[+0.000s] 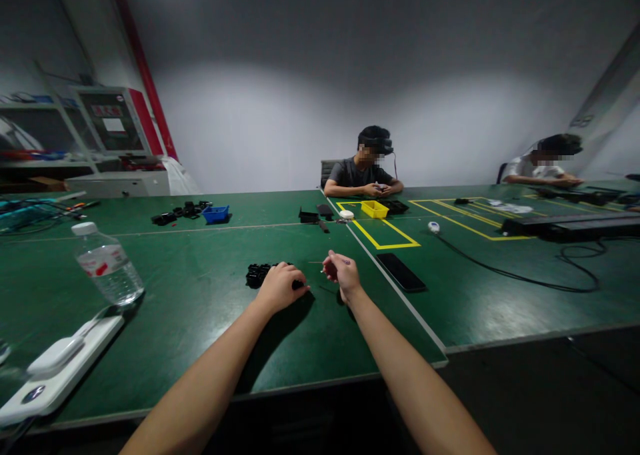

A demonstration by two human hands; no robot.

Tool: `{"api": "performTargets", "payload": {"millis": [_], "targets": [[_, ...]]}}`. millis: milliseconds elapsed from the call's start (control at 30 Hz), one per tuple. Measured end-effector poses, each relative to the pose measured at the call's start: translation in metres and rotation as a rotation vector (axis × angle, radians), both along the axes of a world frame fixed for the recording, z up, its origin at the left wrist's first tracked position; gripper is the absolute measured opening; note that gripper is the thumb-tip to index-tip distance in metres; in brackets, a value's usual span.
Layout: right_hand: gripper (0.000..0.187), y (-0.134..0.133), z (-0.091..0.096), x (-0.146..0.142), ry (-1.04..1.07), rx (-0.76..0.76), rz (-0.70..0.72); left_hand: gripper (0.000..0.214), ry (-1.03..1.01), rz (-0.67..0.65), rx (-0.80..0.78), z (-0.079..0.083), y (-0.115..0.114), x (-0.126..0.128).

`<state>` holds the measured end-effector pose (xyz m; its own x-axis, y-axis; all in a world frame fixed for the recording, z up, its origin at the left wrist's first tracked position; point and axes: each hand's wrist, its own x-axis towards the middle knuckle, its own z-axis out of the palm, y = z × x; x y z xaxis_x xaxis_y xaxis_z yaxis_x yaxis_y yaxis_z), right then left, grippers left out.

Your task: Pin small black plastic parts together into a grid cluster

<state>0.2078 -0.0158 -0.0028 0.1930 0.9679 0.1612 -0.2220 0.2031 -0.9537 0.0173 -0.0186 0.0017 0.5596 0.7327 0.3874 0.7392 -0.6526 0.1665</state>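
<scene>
My left hand point(281, 287) rests low over the green table point(200, 295), its fingers curled round a small black part point(298, 284). Beside its knuckles lies a cluster of black plastic pieces point(256, 275), partly covered by the hand. A short way to the right, my right hand point(342, 272) is raised slightly off the surface. Its thumb and fingers pinch a thin stick-like tool point(315, 262) whose tip points left, toward the black part. The tool's kind is too small to make out. A dark phone point(401, 272) lies just right of my right hand.
On the left stand a water bottle point(109, 265) and a white power strip point(60, 368). Farther back are a blue bin point(216, 215), black parts point(184, 212), a yellow bin point(375, 209) and a cabled mouse point(433, 228). Two people point(364, 168) sit across the table.
</scene>
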Motion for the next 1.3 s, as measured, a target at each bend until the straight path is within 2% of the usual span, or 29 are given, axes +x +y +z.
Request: {"api": "performTargets", "payload": {"millis": [367,1067,1200,1300], "targets": [[0.041,-0.003,0.003,-0.001,-0.024,0.009,0.007,0.007,0.012,0.044,-0.053,0.008,-0.003,-0.003],[0.041,-0.004,0.004,-0.001,-0.023,0.0,0.022,0.003,0.015,0.082,-0.063,0.008,0.003,-0.012],[0.041,-0.004,0.004,-0.001,-0.024,0.001,0.024,0.009,0.019,0.078,-0.042,0.007,0.003,-0.012],[0.041,-0.003,0.003,-0.001,-0.031,0.003,0.026,0.025,0.005,0.097,-0.004,0.006,0.002,-0.012]]}}
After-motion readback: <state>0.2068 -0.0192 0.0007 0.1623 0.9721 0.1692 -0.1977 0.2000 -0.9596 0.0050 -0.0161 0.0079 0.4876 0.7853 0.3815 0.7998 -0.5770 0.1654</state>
